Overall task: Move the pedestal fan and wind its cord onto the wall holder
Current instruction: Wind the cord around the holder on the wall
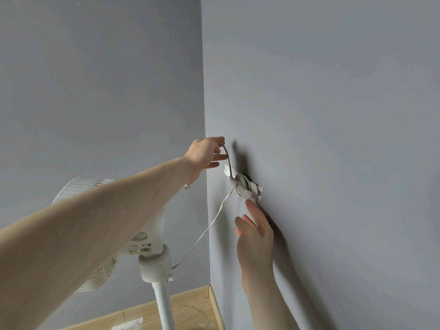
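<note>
Head view: our left hand (206,152) pinches the cord (227,160) above the holder (242,184); right hand (256,231), fingers straight, below it.

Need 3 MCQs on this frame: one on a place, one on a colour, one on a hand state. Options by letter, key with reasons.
1. Where is the cord holder?
A. on the floor
B. on the right-hand wall, near the corner
C. on the fan pole

2. What colour is the fan?
A. black
B. red
C. white

3. What is the left hand doing?
A. pinching the cord above the holder
B. resting flat on the fan
C. hanging idle, holding nothing

Key:
1 B, the holder sits on the wall just right of the corner line.
2 C, its head, neck and pole are all white.
3 A, its fingertips close on the cord, which runs down to the holder; the right hand is open with straight fingers just under the holder.
</note>
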`<act>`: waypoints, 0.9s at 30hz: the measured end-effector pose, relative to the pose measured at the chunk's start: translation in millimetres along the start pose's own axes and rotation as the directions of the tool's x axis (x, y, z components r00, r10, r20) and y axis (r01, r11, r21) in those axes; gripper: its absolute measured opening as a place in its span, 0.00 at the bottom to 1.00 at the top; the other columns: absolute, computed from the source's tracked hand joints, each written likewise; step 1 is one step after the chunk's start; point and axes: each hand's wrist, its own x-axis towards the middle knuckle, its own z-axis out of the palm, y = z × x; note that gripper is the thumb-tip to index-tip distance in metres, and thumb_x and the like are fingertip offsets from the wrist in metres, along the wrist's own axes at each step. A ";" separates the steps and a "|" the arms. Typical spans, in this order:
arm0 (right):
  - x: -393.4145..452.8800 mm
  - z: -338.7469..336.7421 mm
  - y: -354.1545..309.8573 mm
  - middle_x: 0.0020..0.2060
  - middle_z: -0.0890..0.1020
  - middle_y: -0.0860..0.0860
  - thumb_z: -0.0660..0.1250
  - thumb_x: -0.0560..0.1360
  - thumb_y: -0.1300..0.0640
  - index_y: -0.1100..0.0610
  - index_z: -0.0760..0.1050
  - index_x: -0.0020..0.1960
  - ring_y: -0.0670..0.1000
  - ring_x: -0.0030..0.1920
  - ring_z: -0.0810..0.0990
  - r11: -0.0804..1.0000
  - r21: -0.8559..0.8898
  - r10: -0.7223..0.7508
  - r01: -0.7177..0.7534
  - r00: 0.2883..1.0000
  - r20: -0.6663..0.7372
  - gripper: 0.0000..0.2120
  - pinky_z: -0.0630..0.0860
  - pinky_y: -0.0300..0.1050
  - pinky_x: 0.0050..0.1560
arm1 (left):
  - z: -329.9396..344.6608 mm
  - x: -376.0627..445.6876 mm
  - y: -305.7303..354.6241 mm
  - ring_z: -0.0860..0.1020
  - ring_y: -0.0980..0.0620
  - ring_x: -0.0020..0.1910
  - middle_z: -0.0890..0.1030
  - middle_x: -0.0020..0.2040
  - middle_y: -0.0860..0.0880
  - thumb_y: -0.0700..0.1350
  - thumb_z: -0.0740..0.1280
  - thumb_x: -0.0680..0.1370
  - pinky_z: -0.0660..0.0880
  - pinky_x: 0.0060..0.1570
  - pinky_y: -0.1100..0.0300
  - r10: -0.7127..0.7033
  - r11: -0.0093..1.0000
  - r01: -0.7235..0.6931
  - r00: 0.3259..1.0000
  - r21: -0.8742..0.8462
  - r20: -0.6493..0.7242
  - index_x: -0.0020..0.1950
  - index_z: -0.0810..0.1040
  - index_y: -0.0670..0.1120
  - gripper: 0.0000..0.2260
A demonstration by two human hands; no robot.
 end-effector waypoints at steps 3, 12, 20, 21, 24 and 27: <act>-6.4 -2.3 0.6 0.64 0.78 0.44 0.64 0.78 0.60 0.35 0.76 0.64 0.46 0.65 0.78 1.000 0.000 0.002 -0.002 1.000 -0.008 0.22 0.70 0.44 0.57 | 4.1 -4.3 7.0 0.83 0.51 0.59 0.81 0.56 0.51 0.33 0.58 0.77 0.78 0.64 0.50 -0.032 0.999 0.030 0.998 0.038 0.055 0.64 0.79 0.48 0.20; -17.8 -7.3 3.5 0.61 0.77 0.42 0.65 0.78 0.59 0.33 0.77 0.62 0.46 0.66 0.78 0.999 -0.015 0.032 -0.032 0.999 -0.025 0.22 0.71 0.47 0.59 | 1.6 -28.4 34.3 0.82 0.53 0.61 0.80 0.66 0.51 0.32 0.56 0.78 0.79 0.62 0.53 0.096 0.995 -0.092 0.987 -0.035 0.133 0.66 0.79 0.45 0.21; -25.8 -9.7 -1.8 0.61 0.77 0.42 0.64 0.78 0.60 0.33 0.77 0.61 0.44 0.65 0.78 1.000 0.005 0.021 -0.021 0.999 -0.029 0.22 0.71 0.45 0.60 | -2.0 -43.1 34.4 0.83 0.53 0.53 0.85 0.51 0.56 0.32 0.58 0.72 0.79 0.51 0.59 0.391 0.754 -0.317 0.920 0.575 -0.006 0.66 0.80 0.48 0.26; -27.1 -9.1 -1.5 0.61 0.77 0.42 0.64 0.78 0.60 0.33 0.76 0.61 0.44 0.65 0.78 1.000 0.004 0.022 -0.022 0.999 -0.027 0.22 0.71 0.45 0.59 | -4.8 -42.7 34.0 0.82 0.51 0.53 0.85 0.49 0.55 0.32 0.59 0.72 0.79 0.54 0.57 0.460 0.650 -0.327 0.888 0.686 -0.013 0.65 0.81 0.48 0.26; -31.8 -7.0 -0.4 0.63 0.77 0.43 0.63 0.78 0.60 0.33 0.76 0.61 0.45 0.66 0.78 0.999 0.009 0.032 -0.032 0.999 -0.012 0.23 0.71 0.45 0.60 | -13.5 -39.9 32.9 0.82 0.45 0.50 0.85 0.47 0.52 0.37 0.65 0.73 0.79 0.50 0.52 0.538 0.365 -0.285 0.842 0.886 0.049 0.56 0.83 0.51 0.16; -33.2 -6.9 -0.8 0.63 0.76 0.42 0.63 0.78 0.60 0.35 0.76 0.63 0.45 0.66 0.77 0.999 0.020 0.036 -0.035 0.999 -0.005 0.22 0.71 0.44 0.60 | -16.2 -47.1 35.8 0.81 0.45 0.44 0.83 0.42 0.51 0.47 0.72 0.72 0.75 0.40 0.57 0.426 0.408 -0.134 0.903 0.903 -0.059 0.46 0.84 0.51 0.04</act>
